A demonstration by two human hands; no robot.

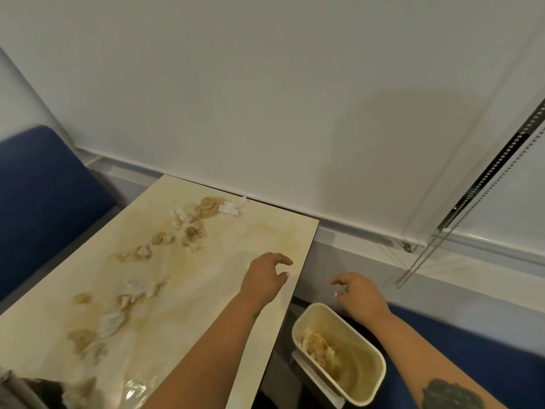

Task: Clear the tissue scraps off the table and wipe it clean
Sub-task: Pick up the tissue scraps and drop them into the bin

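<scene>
The fingers of the left hand (267, 278) are loosely curled and apart, and they hold nothing; the hand hangs over the right part of the table (259, 231), near its edge. The right hand (361, 293) is also loose, with fingers spread and nothing in them, beside the table and above the bin (339, 352).

The tissue scraps (129, 293) lie in a broken line along the left half of the table, from the far corner to the near edge, well apart from both hands. Several look brown and wet, lying in stains. I judge them very light and soft, and the wet ones will tear easily and stick to the surface. It seems better to pinch each clump in its thick middle, not by a thin corner. The bin already has some scraps inside.
</scene>
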